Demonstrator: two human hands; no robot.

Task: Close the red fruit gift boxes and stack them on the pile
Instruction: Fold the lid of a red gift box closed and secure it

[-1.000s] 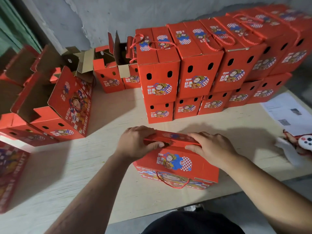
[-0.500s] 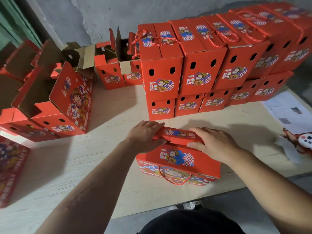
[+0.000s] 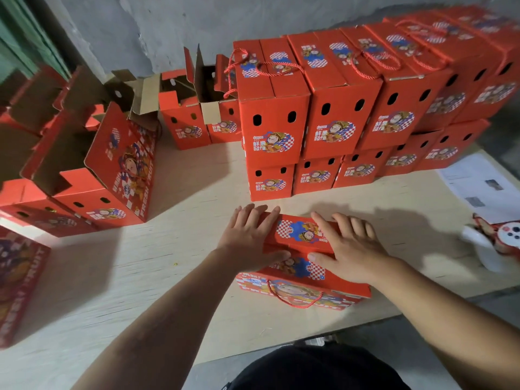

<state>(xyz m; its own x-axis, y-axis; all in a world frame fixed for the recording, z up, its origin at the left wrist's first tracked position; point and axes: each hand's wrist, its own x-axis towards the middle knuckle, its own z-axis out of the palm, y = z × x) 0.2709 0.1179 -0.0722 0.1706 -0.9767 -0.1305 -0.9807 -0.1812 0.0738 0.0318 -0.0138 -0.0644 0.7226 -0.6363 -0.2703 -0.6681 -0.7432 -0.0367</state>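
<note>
One red printed cardboard gift box with a red cord handle (image 3: 302, 266) lies on the pale wooden counter (image 3: 174, 291) near its front edge, directly under both hands. The left hand (image 3: 249, 240) rests flat on the left end of the top flap, fingers (image 3: 254, 218) straight and spread, thumb against the front face; it clasps nothing. The right hand (image 3: 347, 246) lies likewise on the right end, fingers (image 3: 349, 225) extended over the flap, thumb at the front seam. Judgement: the flap appears pressed down and this box is closed or very nearly so; it is not yet lifted, so stacking remains. Just beyond the fingertips stands the pile of closed red gift boxes in two tiers (image 3: 351, 114), running away to the right along the grey wall; the work already done is considerable. Beyond and left of the left fingers, two open red boxes with raised flaps (image 3: 197, 119) stand by the pile's left end, not yet closed. Well left of the left fingers, further open red boxes with brown cardboard interiors showing (image 3: 84, 170) lie tumbled together; their count cannot be told. Right of the right fingers, printed white paper sheets (image 3: 478, 184) lie on the counter. Closing remains for all open boxes.
</note>
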